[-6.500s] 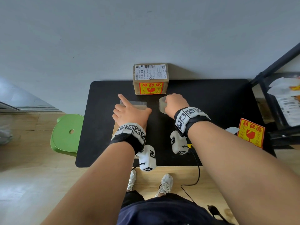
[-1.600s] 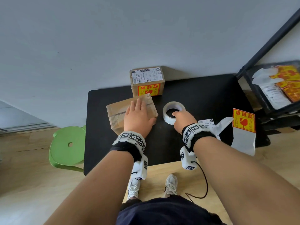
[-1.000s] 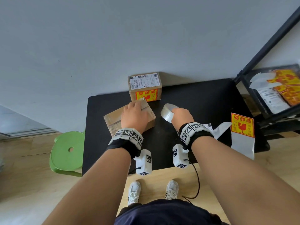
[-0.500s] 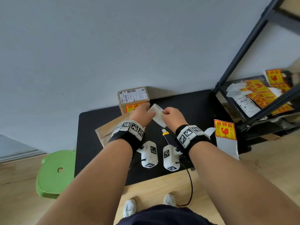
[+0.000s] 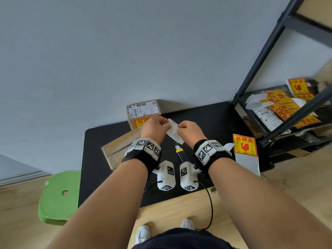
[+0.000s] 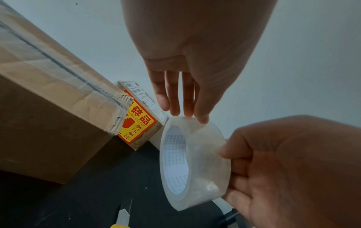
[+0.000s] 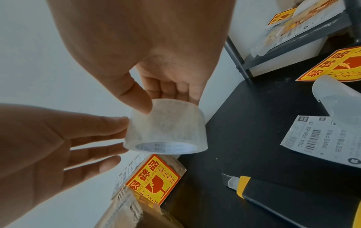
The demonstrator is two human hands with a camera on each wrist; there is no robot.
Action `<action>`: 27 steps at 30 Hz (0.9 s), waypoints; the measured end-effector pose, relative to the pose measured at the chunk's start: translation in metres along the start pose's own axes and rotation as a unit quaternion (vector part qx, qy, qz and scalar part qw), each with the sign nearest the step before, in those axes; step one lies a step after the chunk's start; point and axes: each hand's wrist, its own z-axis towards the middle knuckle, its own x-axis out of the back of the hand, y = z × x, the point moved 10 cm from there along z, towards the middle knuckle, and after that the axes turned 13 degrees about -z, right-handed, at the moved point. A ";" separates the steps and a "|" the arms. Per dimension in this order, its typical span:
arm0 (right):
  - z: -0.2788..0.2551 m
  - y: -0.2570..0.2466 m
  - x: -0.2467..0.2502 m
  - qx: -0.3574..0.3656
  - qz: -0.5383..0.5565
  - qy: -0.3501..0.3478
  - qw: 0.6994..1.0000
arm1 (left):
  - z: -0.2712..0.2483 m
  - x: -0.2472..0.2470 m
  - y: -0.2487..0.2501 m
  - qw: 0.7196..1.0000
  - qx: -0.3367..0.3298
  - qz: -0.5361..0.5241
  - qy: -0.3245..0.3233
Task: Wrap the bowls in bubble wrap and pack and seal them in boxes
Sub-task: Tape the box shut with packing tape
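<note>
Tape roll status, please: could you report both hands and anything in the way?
Right hand grips tape roll. Left hand fingertips touch its rim. Unlabelled box on table. Utility knife lies below.

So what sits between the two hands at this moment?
The roll of clear tape, held up off the table: the right hand grips its side and the left hand touches its rim with its fingertips. The left wrist view shows it best.

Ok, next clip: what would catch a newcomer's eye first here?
The clear tape roll held up between both hands above the black table: the right hand grips it, while the left hand touches its edge with its fingers. Next, the yellow-and-red fragile sticker at the table's right edge.
</note>
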 end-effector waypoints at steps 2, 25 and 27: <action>0.000 -0.001 0.002 0.003 0.006 0.003 1.000 | 0.002 0.002 0.002 1.000 0.002 0.008 0.009; 0.003 0.014 -0.007 0.013 -0.041 0.003 0.999 | -0.004 -0.018 -0.004 0.997 0.017 0.067 -0.044; 0.003 0.012 -0.004 0.013 -0.039 0.006 0.999 | -0.003 -0.021 -0.008 0.997 0.023 0.061 -0.047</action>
